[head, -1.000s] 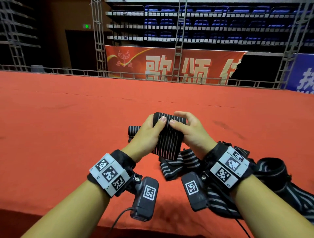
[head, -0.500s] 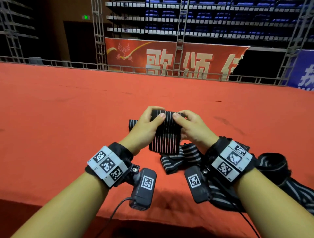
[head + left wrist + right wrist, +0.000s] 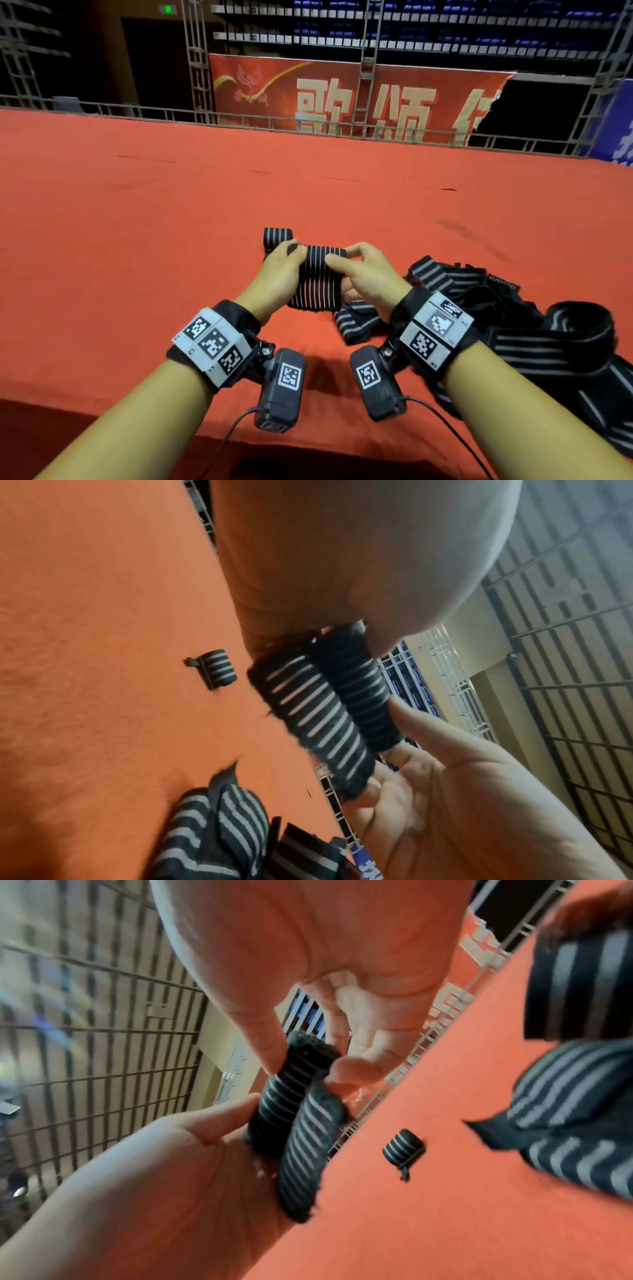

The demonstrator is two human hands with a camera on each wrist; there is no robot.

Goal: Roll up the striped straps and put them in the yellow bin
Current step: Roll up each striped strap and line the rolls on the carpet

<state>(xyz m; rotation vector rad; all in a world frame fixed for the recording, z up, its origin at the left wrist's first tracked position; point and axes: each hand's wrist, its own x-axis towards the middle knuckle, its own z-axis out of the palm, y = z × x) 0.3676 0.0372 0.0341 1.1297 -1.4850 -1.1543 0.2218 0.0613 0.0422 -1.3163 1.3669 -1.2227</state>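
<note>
A black strap with thin white stripes (image 3: 318,277) is held above the red cloth between both hands, its upper end rolled into a tight coil (image 3: 352,685) (image 3: 277,1096). My left hand (image 3: 281,270) pinches the coil's left end and my right hand (image 3: 356,270) pinches its right end; the loose tail hangs toward me. A finished small roll (image 3: 276,237) (image 3: 217,670) (image 3: 404,1146) lies on the cloth just beyond my left hand. A heap of unrolled striped straps (image 3: 534,329) lies to the right of my right wrist. No yellow bin is in view.
The red cloth table (image 3: 137,222) stretches far ahead and left. Its near edge runs just below my forearms. A metal railing (image 3: 308,126) and a red banner (image 3: 342,99) stand beyond the far edge.
Both hands have kept turning the coil, and the hanging tail looks slightly shorter. The hands with the strap sit lower in the head view, as the head view shifted.
</note>
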